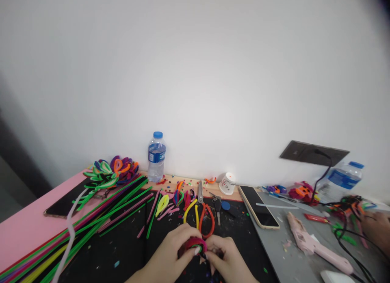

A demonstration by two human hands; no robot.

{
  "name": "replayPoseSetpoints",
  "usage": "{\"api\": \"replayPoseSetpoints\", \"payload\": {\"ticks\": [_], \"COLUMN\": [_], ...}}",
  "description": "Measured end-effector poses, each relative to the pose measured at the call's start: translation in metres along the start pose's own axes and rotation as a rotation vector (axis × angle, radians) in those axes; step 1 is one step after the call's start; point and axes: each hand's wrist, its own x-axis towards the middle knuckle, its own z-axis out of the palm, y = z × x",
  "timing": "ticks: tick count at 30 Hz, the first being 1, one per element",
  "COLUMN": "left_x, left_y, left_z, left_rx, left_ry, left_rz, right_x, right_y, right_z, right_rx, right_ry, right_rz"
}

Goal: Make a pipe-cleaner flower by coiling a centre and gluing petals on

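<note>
My left hand (pixel 172 250) and my right hand (pixel 227 256) meet at the bottom middle of the view, over a black mat (pixel 128 244). Both are closed on a small red pipe-cleaner piece (pixel 195 244) with a bit of green in it. The fingers of both hands wrap round it, and much of it is hidden. Just beyond my hands lie pliers with orange and yellow handles (pixel 202 218) and a pair of scissors (pixel 200 192).
Long green, pink and yellow pipe cleaners (pixel 91 226) lie at left beside pipe-cleaner flowers (pixel 111 173) and a phone (pixel 65 204). A water bottle (pixel 156 157) and paper cup (pixel 227 183) stand by the wall. Right: another phone (pixel 258 206), pink glue gun (pixel 313 244), another person's hand (pixel 378 230).
</note>
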Motion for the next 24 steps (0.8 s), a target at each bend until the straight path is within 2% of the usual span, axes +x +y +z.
{"api": "replayPoseSetpoints", "payload": {"ticks": [5, 14, 24], "left_x": [-0.001, 0.0, 0.0], "left_y": [0.001, 0.013, 0.012], "left_z": [0.0, -0.008, -0.006], "left_rx": [0.011, 0.061, 0.092], "left_ry": [-0.019, -0.134, -0.134], "left_rz": [0.024, 0.042, 0.054], "right_x": [0.0, 0.0, 0.0], "right_y": [-0.001, 0.0, -0.004], "right_z": [-0.001, -0.002, -0.001], "right_rx": [0.044, -0.009, -0.008], "right_ry": [-0.011, -0.015, 0.0], "right_rz": [0.011, 0.006, 0.015]}}
